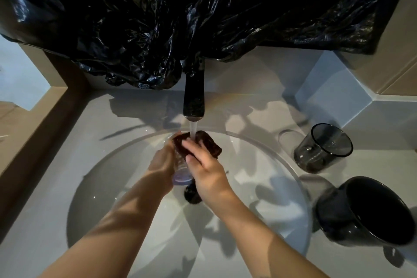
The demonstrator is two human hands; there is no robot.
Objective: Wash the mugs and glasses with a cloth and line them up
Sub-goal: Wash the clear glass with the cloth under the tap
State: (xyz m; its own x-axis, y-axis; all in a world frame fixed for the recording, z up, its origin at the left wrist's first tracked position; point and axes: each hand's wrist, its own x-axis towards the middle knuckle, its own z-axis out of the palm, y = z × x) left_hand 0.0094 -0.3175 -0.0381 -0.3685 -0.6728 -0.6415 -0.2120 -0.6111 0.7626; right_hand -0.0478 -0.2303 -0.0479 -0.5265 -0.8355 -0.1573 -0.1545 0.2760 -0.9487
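Observation:
Over the round white sink (282,165), my left hand (162,165) grips a clear glass (181,175) whose base points toward me. My right hand (203,165) holds a dark brown cloth (209,144) against the top of the glass, right under the running water from the black faucet (194,97). The glass's mouth is hidden by the cloth. A smoky grey glass (322,149) stands on the counter to the right. A black mug (365,212) stands nearer to me, also on the right.
A crumpled black plastic sheet (180,18) hangs across the wall behind the faucet. The dark drain (191,195) shows under my hands. The white counter (56,187) surrounds the sink, with a brown wall edge at left and tiled ledges at right.

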